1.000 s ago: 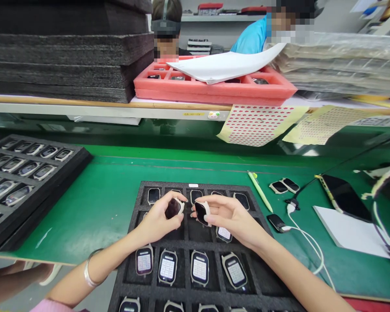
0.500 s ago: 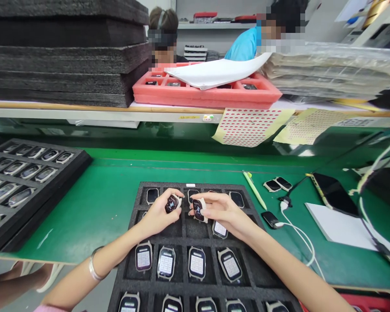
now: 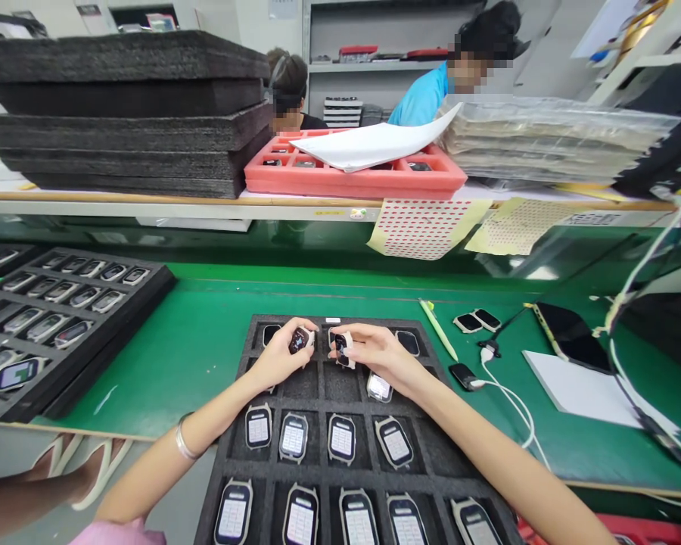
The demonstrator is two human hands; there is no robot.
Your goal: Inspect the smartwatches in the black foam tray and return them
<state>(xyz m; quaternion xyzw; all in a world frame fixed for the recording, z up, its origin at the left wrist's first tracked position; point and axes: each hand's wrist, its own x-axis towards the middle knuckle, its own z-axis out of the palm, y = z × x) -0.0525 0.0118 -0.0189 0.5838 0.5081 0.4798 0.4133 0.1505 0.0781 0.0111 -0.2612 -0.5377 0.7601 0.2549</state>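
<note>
My left hand point(image 3: 279, 352) grips a smartwatch point(image 3: 300, 340) with a lit dark face, fingers closed around its edges. Another smartwatch point(image 3: 342, 346), also showing a dark picture, is pinched in my right hand point(image 3: 377, 350). Both are held over the upper rows of a black foam tray point(image 3: 332, 471). Lower in the tray lie several strapless watches, such as a watch point(image 3: 341, 437) with a white grid on its screen. One watch point(image 3: 380, 387) lies just under my right hand. My hands partly hide the top row.
At left stand foam trays of watches point(image 3: 125, 318). Right of my tray lie a green pen point(image 3: 438, 331), two watches point(image 3: 477, 321), a cabled black device point(image 3: 464, 376), a phone point(image 3: 570, 333) and white paper point(image 3: 593, 393). The shelf holds black foam point(image 3: 125, 136) and a red tray point(image 3: 352, 184). Two people are beyond.
The camera view has shifted, showing more of the lower tray and the left trays. Both hands still hold their watches; the right one appears slightly higher and turned more edge-on.
</note>
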